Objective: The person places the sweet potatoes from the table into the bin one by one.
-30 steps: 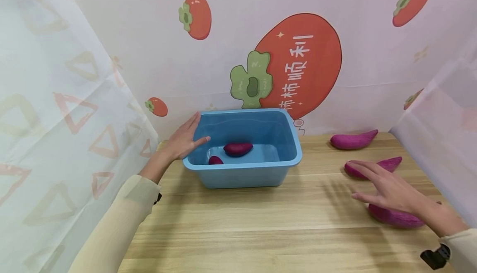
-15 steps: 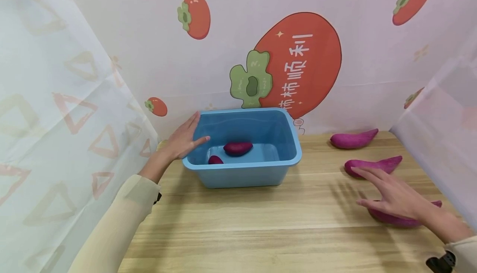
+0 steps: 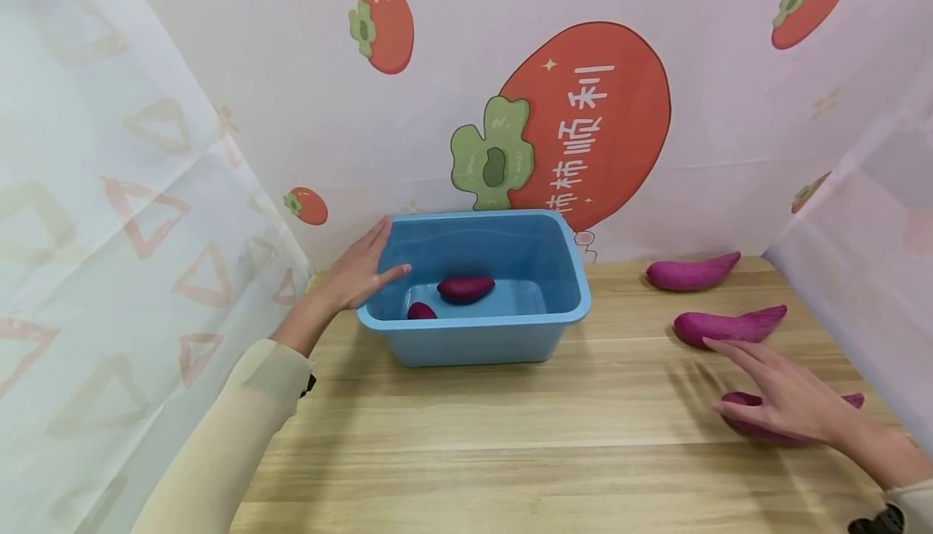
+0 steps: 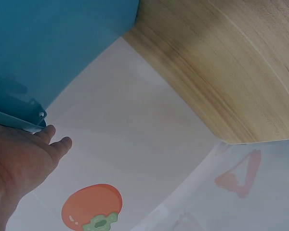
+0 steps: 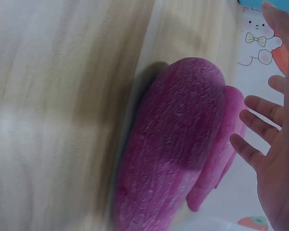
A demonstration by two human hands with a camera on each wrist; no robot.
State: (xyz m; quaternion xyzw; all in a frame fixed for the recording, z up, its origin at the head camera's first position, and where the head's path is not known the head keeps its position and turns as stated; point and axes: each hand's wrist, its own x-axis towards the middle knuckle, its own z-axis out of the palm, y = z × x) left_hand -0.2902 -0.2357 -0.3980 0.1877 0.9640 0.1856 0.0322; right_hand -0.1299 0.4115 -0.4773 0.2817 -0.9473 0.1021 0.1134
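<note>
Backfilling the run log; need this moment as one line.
left hand: on bin rim | right hand: empty, over front sweet potato | in bin: two sweet potatoes | on table: three sweet potatoes

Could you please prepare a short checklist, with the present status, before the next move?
1. Left grip at the left rim of the blue bin: ok.
2. Blue bin upright, with space inside: ok.
3. Right grip holding nothing: ok.
4. Nearest purple sweet potato grasped: not ok, not yet.
5. Full contents of the blue bin: cannot tell; two dark purple pieces show, part is hidden.
</note>
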